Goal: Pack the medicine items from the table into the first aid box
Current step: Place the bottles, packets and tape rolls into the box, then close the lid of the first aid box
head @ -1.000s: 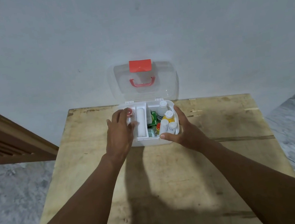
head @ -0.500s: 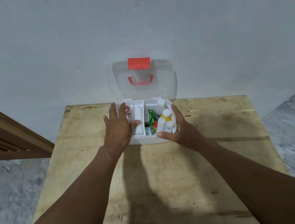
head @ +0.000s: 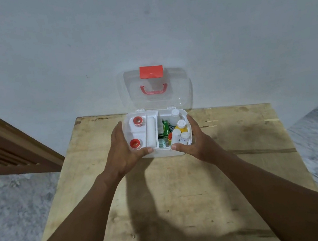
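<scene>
Both hands, left (head: 125, 152) and right (head: 196, 141), grip the first aid box (head: 164, 152) between them; packing looks finished, lid (head: 156, 89) unclosed, desk (head: 232, 171) bare.

You have one first aid box (head: 165, 153) on one wooden table (head: 242, 170), lid (head: 159, 100) up at 12 o'clock. Inside, count two red-topped tape rolls (head: 138, 121) at 9 o'clock, one white bandage roll (head: 151, 131) beside them, one green carton (head: 165, 126) at centre, and four white-capped bottles (head: 181, 126) at 3 o'clock. One small red-capped item (head: 170, 137) sits among them; type unclear. Two hands: left hand (head: 124, 151), right hand (head: 196, 143).
</scene>
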Motion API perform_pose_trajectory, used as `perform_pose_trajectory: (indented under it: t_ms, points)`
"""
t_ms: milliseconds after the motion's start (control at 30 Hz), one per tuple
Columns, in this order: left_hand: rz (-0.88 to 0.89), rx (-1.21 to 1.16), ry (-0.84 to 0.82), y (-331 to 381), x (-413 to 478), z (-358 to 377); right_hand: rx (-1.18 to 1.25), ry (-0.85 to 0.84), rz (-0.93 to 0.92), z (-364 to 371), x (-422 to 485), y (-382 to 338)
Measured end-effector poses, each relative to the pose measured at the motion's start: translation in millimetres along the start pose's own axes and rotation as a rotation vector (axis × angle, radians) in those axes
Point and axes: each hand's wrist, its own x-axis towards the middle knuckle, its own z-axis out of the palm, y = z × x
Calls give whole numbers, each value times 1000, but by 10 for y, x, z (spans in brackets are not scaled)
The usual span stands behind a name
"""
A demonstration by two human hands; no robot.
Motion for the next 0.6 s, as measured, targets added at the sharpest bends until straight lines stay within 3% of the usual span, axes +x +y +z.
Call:
perform_pose_trajectory:
  t_ms: [233,600]
  points:
    - [-22,-46,-70,-97,-161,-37,-51,-32,92,7,-4,-44]
    - [39,-134,-96,-217,-141,-145,-404,19,330,87,-42,-343]
